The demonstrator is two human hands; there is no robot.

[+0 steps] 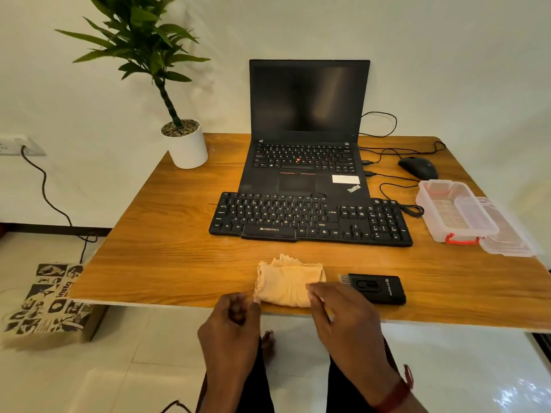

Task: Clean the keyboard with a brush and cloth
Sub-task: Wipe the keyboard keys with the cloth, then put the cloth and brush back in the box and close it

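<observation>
A black external keyboard (pixel 310 220) lies across the middle of the wooden table (pixel 167 248), in front of an open laptop. Near the front edge sits a folded peach cloth (pixel 287 280). To its right lies a black brush tool (pixel 377 287) with short bristles pointing left. My left hand (pixel 234 329) hovers at the table edge by the cloth's left corner, its fingers curled with nothing in them. My right hand (pixel 343 317) rests on the cloth's right front corner with its fingers spread.
A black laptop (pixel 304 129) stands behind the keyboard. A potted plant (pixel 186 144) is at the back left. A mouse (pixel 419 168) with cables lies at the back right, and a clear plastic box (pixel 456 213) with its lid at the right. A patterned bag (pixel 44 302) stands on the floor.
</observation>
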